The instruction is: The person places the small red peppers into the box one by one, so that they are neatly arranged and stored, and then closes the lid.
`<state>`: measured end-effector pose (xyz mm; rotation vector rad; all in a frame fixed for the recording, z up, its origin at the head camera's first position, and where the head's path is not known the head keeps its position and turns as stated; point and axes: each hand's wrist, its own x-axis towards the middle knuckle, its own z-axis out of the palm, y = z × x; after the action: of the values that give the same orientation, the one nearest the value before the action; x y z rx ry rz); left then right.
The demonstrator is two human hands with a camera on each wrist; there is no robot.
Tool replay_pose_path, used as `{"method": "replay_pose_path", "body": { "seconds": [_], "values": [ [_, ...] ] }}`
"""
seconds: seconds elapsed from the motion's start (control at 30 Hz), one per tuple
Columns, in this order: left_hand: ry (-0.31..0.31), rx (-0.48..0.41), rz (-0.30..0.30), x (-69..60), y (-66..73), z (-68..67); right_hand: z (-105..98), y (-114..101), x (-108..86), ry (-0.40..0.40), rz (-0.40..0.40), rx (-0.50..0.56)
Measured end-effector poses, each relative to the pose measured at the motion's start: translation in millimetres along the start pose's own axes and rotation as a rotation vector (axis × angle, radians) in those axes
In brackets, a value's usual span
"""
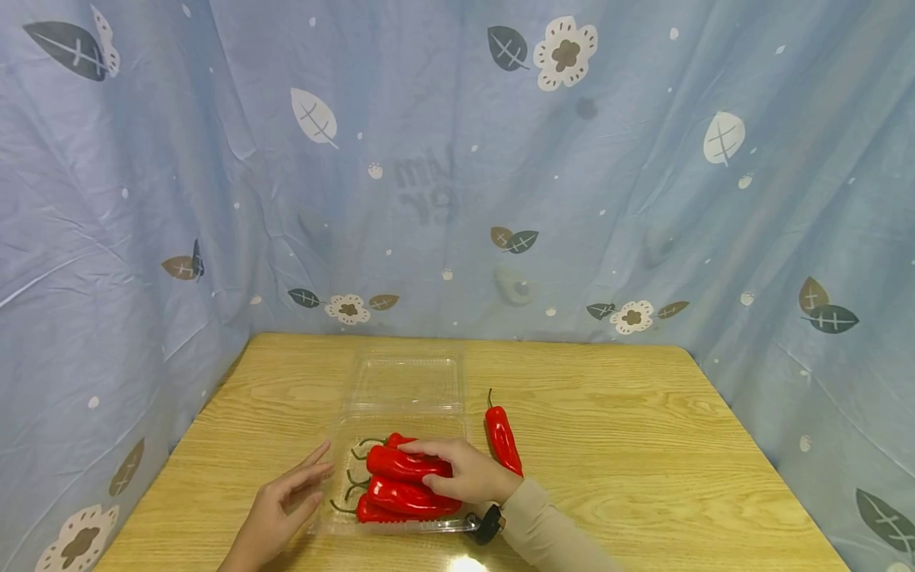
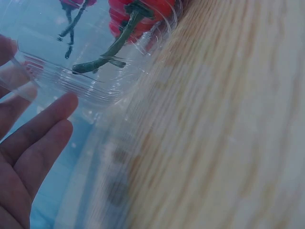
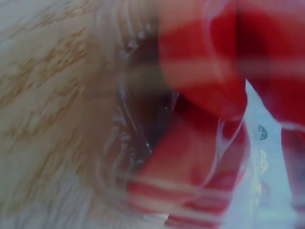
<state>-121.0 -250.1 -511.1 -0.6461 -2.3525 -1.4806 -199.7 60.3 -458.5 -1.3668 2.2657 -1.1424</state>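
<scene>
Can see L hand point(image 1: 282, 504) at approx. 8 o'clock of clear box point(image 1: 429, 421), w/ fingers loosely extended and nothing in grasp; can't tell re contact w/ wall. Have at least four peppers point(image 1: 411, 499) lying inside box, w/ stems pointing approx. 9 o'clock. Then can see R hand point(image 1: 468, 469) at 3 o'clock, over box edge, grasping upper pepper point(image 1: 389, 462) between thumb and fingers; too blurred in R wrist view to confirm. Would judge well along: most peppers in, w/ one loose pepper point(image 1: 503, 435) out on table point(image 1: 643, 445), approx. 2 o'clock, just beside box, and lid point(image 1: 409, 381) not shut, lying back at 12 o'clock.

Around, L to R: have curtain point(image 1: 457, 191) running from 9 through 12 to 3 o'clock. At approx. 4 o'clock, have dark band point(image 1: 488, 526) and sleeve point(image 1: 557, 532). Would count R wrist as main obstacle, partly hiding loose pepper's lower end; also raised stems, poss. in lid's way.
</scene>
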Motion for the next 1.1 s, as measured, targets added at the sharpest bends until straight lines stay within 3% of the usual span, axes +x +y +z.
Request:
{"method": "replay_pose_path", "body": {
  "seconds": [0.47, 1.1],
  "values": [
    [0.002, -0.005, 0.012, -0.3, -1.4, -0.2, 1.4, -2.0, 2.0, -0.027, 0.028, -0.140],
    [0.012, 0.025, 0.065, -1.4, -5.5, 0.8, 2.9, -3.6, 3.4, -0.015, 0.067, -0.144]
  ]
}}
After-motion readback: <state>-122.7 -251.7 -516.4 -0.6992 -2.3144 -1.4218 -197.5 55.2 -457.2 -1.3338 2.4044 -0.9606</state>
